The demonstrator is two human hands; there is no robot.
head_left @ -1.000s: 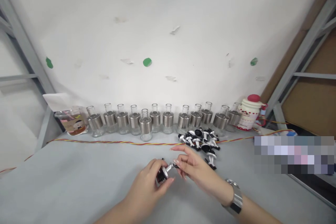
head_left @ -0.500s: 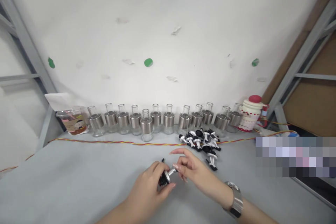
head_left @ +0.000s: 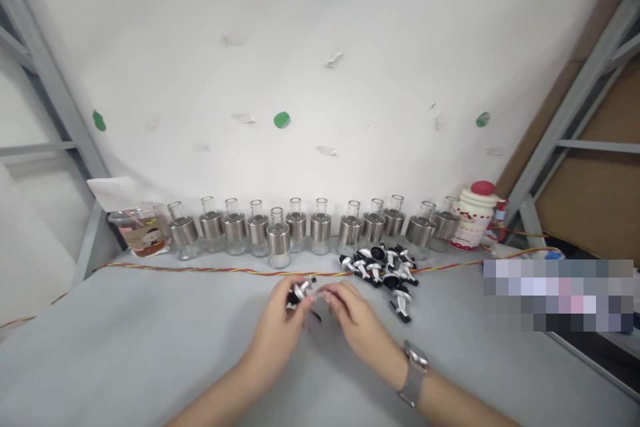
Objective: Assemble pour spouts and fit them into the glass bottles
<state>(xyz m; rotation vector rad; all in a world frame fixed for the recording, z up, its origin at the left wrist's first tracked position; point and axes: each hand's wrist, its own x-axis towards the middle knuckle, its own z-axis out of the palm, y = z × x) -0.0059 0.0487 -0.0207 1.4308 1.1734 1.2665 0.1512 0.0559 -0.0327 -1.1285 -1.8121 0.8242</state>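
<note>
My left hand (head_left: 276, 321) is closed around a silver-and-black bottle pour spout (head_left: 303, 291), held over the grey table; its thin black part points down to the right. Close beside it, my right hand (head_left: 354, 312) pinches thumb and fingers together near the left fingertips. Something small and pale may be between those fingertips, but blur hides what it is. Beyond my right hand lies a pile of similar pour spouts (head_left: 375, 272), with one spout (head_left: 401, 305) at its near edge.
Glass bottles with metal sleeves (head_left: 279, 240) stand in a row along the white wall. A twisted red-and-yellow cord (head_left: 200, 269) runs before them. At the left is a plastic tub (head_left: 143, 233); a cake-shaped cup (head_left: 473, 220) stands at the right.
Both hands have moved away from me, toward the bottles. The pour spout has turned in my left hand, and my right fingers have gone from spread to pinched.
</note>
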